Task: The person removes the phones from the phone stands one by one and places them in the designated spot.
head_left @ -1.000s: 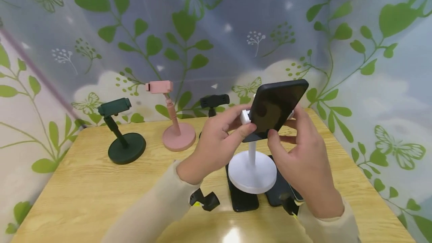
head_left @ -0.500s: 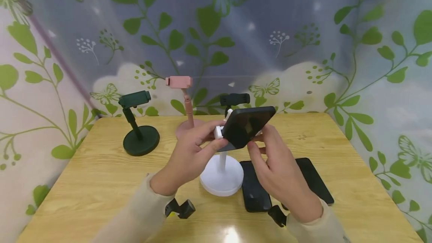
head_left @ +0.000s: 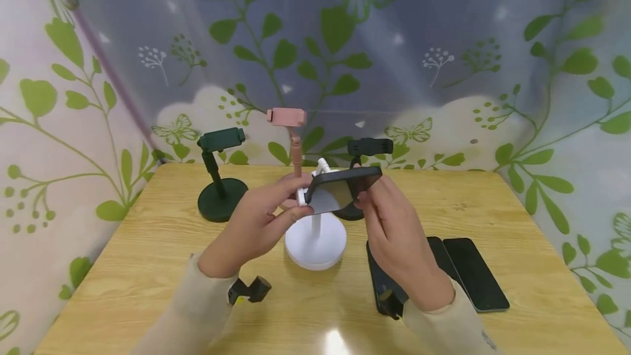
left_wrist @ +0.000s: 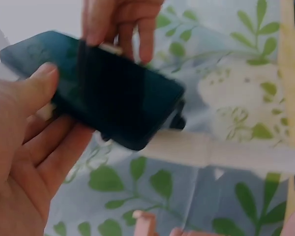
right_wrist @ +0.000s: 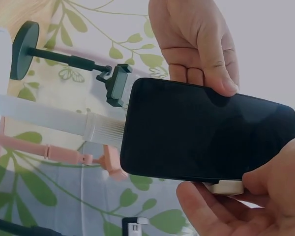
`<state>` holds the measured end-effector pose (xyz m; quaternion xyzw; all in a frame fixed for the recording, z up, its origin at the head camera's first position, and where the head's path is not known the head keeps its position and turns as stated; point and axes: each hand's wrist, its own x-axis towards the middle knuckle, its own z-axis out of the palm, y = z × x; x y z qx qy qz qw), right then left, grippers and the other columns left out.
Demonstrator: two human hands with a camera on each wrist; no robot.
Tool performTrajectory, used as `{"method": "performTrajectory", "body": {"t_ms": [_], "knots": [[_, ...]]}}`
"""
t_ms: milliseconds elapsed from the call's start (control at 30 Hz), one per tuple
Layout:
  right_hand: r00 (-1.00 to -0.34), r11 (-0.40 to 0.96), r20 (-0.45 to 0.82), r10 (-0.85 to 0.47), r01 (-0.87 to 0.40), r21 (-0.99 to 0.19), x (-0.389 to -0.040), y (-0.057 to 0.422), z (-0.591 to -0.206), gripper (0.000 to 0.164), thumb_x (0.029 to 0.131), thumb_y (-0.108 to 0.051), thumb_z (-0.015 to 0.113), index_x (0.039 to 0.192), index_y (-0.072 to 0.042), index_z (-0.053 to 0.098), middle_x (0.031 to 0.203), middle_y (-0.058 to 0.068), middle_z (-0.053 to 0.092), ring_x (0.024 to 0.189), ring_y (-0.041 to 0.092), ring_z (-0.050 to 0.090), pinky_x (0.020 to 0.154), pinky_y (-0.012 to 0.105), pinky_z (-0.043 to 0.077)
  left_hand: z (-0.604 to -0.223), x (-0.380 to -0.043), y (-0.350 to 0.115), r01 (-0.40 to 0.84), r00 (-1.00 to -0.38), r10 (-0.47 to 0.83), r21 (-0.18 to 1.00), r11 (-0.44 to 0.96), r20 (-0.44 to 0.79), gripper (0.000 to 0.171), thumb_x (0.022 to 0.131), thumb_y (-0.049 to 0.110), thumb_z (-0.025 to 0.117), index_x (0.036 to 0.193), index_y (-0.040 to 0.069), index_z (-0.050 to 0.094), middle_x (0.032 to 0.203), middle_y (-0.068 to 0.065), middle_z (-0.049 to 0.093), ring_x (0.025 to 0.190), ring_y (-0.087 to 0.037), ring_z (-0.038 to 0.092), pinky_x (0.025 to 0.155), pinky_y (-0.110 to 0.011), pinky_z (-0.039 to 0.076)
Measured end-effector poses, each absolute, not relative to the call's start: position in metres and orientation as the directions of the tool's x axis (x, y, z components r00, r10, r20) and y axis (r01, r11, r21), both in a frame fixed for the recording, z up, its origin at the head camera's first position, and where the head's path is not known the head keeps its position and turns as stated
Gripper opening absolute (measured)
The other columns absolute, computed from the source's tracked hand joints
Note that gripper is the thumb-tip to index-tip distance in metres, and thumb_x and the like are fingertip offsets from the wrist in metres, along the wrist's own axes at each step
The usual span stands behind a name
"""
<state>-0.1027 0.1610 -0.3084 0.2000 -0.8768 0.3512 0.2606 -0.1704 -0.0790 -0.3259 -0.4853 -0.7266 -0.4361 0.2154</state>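
A black smartphone (head_left: pixel 340 190) sits in the clamp of a white phone stand, tilted back so that its screen shows foreshortened in the head view. My left hand (head_left: pixel 256 218) pinches the phone's left end, thumb on the front and fingers behind by the white clamp. On the opposite side, my right hand (head_left: pixel 401 234) holds the phone between thumb and fingers. The right wrist view shows the dark screen (right_wrist: pixel 201 132) and a white clamp jaw under the lower edge, beside the right fingers. The stand's round white base (head_left: pixel 315 242) is below the phone.
Behind stand a dark green phone stand (head_left: pixel 222 199), a pink one (head_left: pixel 296 152) and a black one (head_left: pixel 370 147). To the right of the white base, several phones lie on the wooden table (head_left: pixel 503 212), including a black phone (head_left: pixel 475 273). A leaf-patterned curtain (head_left: pixel 345 70) hangs behind.
The white stand and its phone have moved left, from over the lying phones to beside them. The held phone has tipped flatter. Both hands moved along with it, and the head view has turned left.
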Motion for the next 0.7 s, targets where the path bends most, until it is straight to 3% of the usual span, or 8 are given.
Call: {"method": "performTrajectory", "body": {"t_ms": [167,300,533,700], "knots": [[-0.773,0.66,0.615,-0.157,-0.546,-0.517,-0.107,0.157,-0.316,0.024,0.11,-0.008,0.047,0.122,-0.013,0.066,0.113,0.003,0.064,0.101,0.014,0.063,0.085,0.039,0.057,-0.327,-0.174,-0.087,0.888,-0.45,0.562,0.413,0.201,0.694,0.047,0.087,0.005,0.081,0.132,-0.001,0.065,0.12,-0.012,0.073,0.088,-0.014,0.076,0.074,-0.025,0.059],[-0.789,0.663,0.59,-0.175,-0.537,-0.522,-0.111,0.156,-0.319,0.024,0.11,-0.009,0.047,0.124,-0.016,0.065,0.114,0.001,0.063,0.102,0.013,0.063,0.085,0.039,0.057,-0.332,-0.177,-0.091,0.884,-0.456,0.57,0.424,0.198,0.684,0.048,0.086,0.004,0.082,0.131,-0.001,0.065,0.114,-0.011,0.074,0.091,-0.016,0.075,0.079,-0.027,0.06],[-0.803,0.722,0.563,-0.198,-0.508,-0.47,-0.115,0.159,-0.325,0.016,0.109,-0.011,0.05,0.117,-0.014,0.064,0.103,0.0,0.057,0.087,0.013,0.051,0.069,0.033,0.045,-0.343,-0.187,-0.09,0.859,-0.479,0.588,0.487,0.161,0.651,0.051,0.089,0.006,0.08,0.137,0.005,0.064,0.121,-0.005,0.072,0.098,-0.012,0.073,0.082,-0.023,0.059],[-0.81,0.773,0.551,-0.203,-0.477,-0.417,-0.117,0.162,-0.328,0.024,0.108,-0.009,0.053,0.128,-0.014,0.065,0.098,0.0,0.056,0.08,0.013,0.048,0.066,0.033,0.042,-0.345,-0.189,-0.089,0.839,-0.515,0.588,0.507,0.196,0.624,0.046,0.09,0.007,0.079,0.134,0.005,0.065,0.124,-0.007,0.071,0.103,-0.016,0.072,0.082,-0.026,0.059]]}}
